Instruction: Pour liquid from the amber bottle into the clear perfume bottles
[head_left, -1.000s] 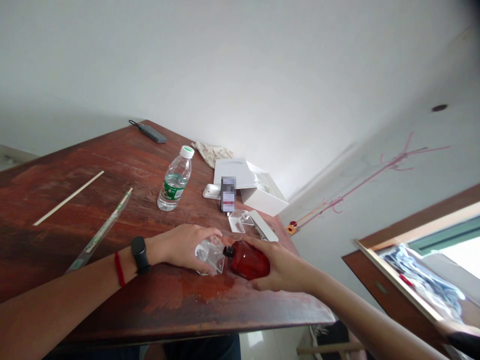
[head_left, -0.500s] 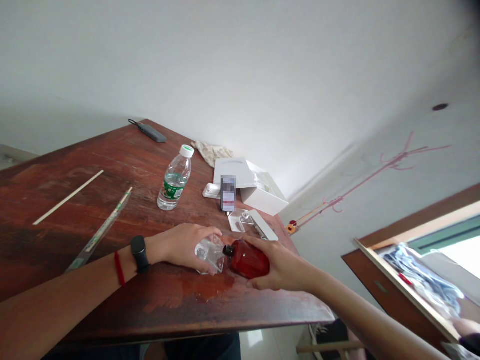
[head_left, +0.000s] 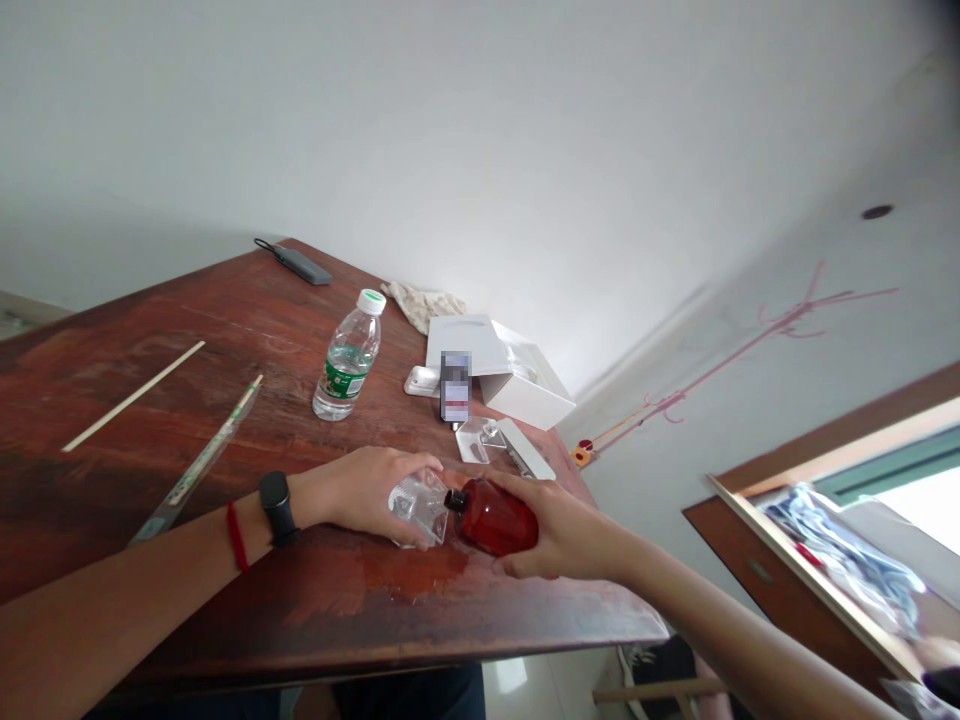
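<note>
My left hand (head_left: pixel 386 492) is wrapped round a clear, square-edged glass container (head_left: pixel 426 508) near the front of the wooden table (head_left: pixel 300 610). In my right hand (head_left: pixel 551 525) lies a red, see-through bottle (head_left: pixel 496 518), tipped on its side. Its dark neck points left, right at the mouth of the clear container; whether the two touch I cannot tell. A wet patch shines on the wood below them. Beyond the hands lies a clear stopper on a flat piece (head_left: pixel 480 440).
A water bottle (head_left: pixel 349 358) with a green label stands behind my left hand. A phone (head_left: pixel 455 388) leans by a white open box (head_left: pixel 525 385). Chopsticks in a wrapper (head_left: pixel 214 440), a loose chopstick (head_left: pixel 135 396) and a grey device (head_left: pixel 301 265) lie at left.
Both hands hold the same grip and place. The whole view has shifted very slightly; otherwise nothing visibly differs.
</note>
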